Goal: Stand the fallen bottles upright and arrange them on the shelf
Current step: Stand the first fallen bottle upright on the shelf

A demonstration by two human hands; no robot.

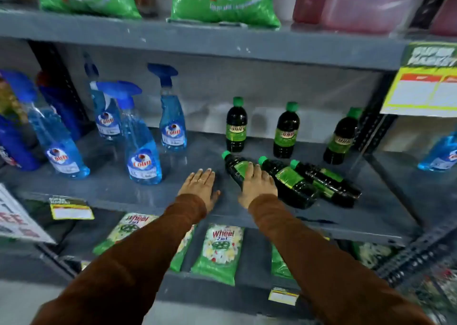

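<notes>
The right hand (257, 183) lies over the leftmost fallen bottle (235, 167) on the grey shelf (148, 191), fingers draped across its green label; whether they have closed around it cannot be told from here, as the palm hides the far side. The left hand (201, 183) is flat and open on the bare shelf just left of that bottle, holding nothing.

The step in hand looks to be lifting this first bottle upright. It would go best with the fingers wrapped fully round the body at the label, near the middle, then pivoting the bottle on its base rather than hauling it by the cap (225, 154). The middle fallen bottle (288, 180) lies touching or very nearly touching it on the right, so the lift should go up and leftward to avoid rolling that neighbour toward the shelf's front edge. The left hand is well placed to steady the base as it comes down.

Counting the dark, green-capped bottles: three lie on their sides, the third fallen bottle (326, 182) pressed against the middle one, all with caps pointing to the back left. Three more stand upright behind them: one (236, 126) straight behind the leftmost fallen bottle, a second (286, 132) and a third (342, 137) further right. Left of the fallen bottle stand blue spray bottles (143, 156); four show clearly.
</notes>
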